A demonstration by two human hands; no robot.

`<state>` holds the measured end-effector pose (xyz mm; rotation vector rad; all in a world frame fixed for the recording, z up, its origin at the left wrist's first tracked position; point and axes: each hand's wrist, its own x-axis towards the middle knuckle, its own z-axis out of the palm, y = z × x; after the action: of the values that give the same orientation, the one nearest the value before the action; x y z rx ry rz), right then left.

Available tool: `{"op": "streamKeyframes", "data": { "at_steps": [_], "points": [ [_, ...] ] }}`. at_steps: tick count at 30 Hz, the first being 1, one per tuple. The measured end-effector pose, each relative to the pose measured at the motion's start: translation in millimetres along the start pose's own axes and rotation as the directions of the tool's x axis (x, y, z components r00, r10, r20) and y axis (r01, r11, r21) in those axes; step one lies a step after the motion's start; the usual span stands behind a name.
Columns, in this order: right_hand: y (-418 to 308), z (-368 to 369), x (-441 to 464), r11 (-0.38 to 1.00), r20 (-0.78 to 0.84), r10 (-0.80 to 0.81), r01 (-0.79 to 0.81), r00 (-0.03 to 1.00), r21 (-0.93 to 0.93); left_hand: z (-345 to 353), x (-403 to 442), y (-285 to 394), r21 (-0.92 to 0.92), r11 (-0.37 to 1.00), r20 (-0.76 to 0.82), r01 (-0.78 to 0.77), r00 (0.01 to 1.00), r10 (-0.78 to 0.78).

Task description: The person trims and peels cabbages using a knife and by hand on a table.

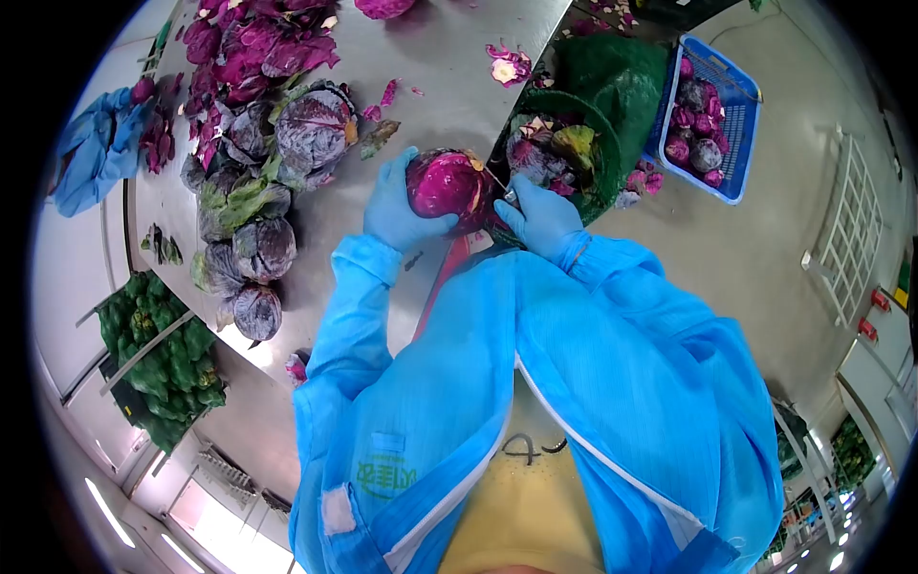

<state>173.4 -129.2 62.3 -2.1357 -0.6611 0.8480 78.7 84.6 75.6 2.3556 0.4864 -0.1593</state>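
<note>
My left hand [402, 206], in a blue glove, grips a red cabbage [448, 189] from its left side, above the edge of the metal table. A pale cut patch shows near the cabbage's upper right. In my right hand [545, 218], also gloved, is a knife [509, 194], its thin blade pointing at the cabbage; whether the blade touches it I cannot tell. Just beyond my right hand stands a green bin [612, 143] holding cabbage leaves [540, 158]. To the left, several untrimmed cabbages [316, 124] with dull outer leaves lie piled on the table.
Loose purple leaves [258, 48] heap on the metal table [421, 48] at the far left. A blue crate [746, 124] of red cabbages stands on the floor at right. Another person's blue sleeve [96, 143] shows across the table. Filled green net sacks [158, 354] are at lower left.
</note>
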Motion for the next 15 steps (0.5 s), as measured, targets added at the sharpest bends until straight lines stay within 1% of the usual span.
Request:
{"op": "streamKeyframes", "data": {
  "at_steps": [1, 2, 6, 8, 15],
  "points": [
    [-4.7, -3.0, -0.3, 0.987, 0.093, 0.034, -0.019, 0.995, -0.162, 1.0, -0.1, -0.4, 0.017, 1.000, -0.009, -0.019, 1.000, 0.019],
    [-1.5, -1.1, 2.5, 0.980, 0.117, 0.036, -0.012, 0.993, -0.201, 2.2, 0.3, -0.6, 0.033, 0.999, -0.019, -0.038, 0.999, 0.039],
    [-9.5, -1.4, -1.2, 0.979, 0.148, 0.051, -0.020, 0.988, -0.205, 4.9, -1.1, -4.4, 0.041, 0.999, -0.022, -0.018, 1.000, 0.019],
    [-14.7, -3.8, -4.4, 0.975, 0.166, 0.058, -0.020, 0.984, -0.223, 7.8, -0.9, -12.5, -0.039, 0.999, -0.033, -0.037, 0.999, 0.036],
    [-24.6, -7.3, -8.1, 0.980, 0.175, 0.040, -0.004, 0.984, -0.199, 10.2, -4.6, -13.0, -0.052, 0.998, -0.058, -0.031, 0.998, 0.028]
  ]
}}
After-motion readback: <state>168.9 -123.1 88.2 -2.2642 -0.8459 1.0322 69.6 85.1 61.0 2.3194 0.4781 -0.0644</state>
